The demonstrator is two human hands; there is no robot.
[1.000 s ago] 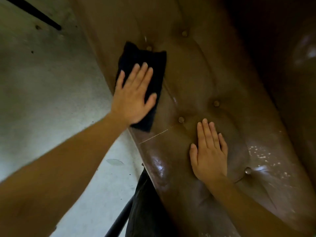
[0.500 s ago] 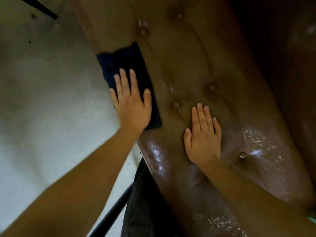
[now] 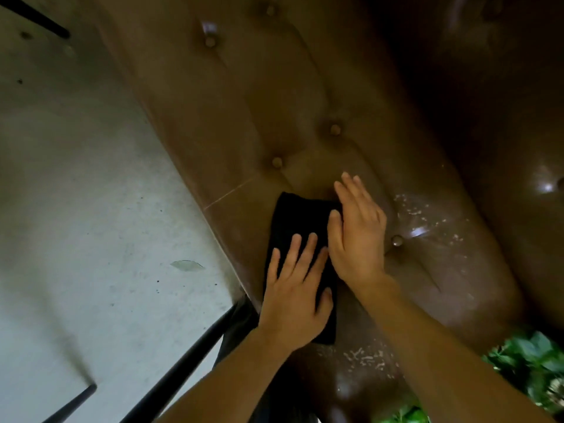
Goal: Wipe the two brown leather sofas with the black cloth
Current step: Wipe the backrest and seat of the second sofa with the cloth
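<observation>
Cloth position is what has changed: the folded black cloth (image 3: 300, 239), which a second ago sat far up the cushion near the front edge at about eleven o'clock from the resting hand, now lies low on the seat, drawn back toward the person and in beside that hand. The left hand (image 3: 294, 296) has swept it down the tufted brown leather sofa (image 3: 244, 96) — so one long pass along the front strip looks done, and the stroke is, I judge, turning toward the worn, glossy patch with pale flaking (image 3: 427, 218) at three o'clock from the hands.

The left hand lies flat and spread on the lower half of the cloth, fingers pointing to twelve o'clock, palm pressing it to the leather; nothing is pinched — it holds by pressure alone. The right hand (image 3: 357, 236) is open too, fingers together, resting on the leather with its thumb side touching the cloth's right edge. It has shifted little and seems to brace the body, or is about to help with the cloth.

The upper half of the cloth shows beyond the left fingertips, at twelve o'clock from them. At nine o'clock lies the grey concrete floor (image 3: 91, 209), with thin black metal legs (image 3: 183, 364) crossing it. A second sofa is not clearly told apart in this view.
</observation>
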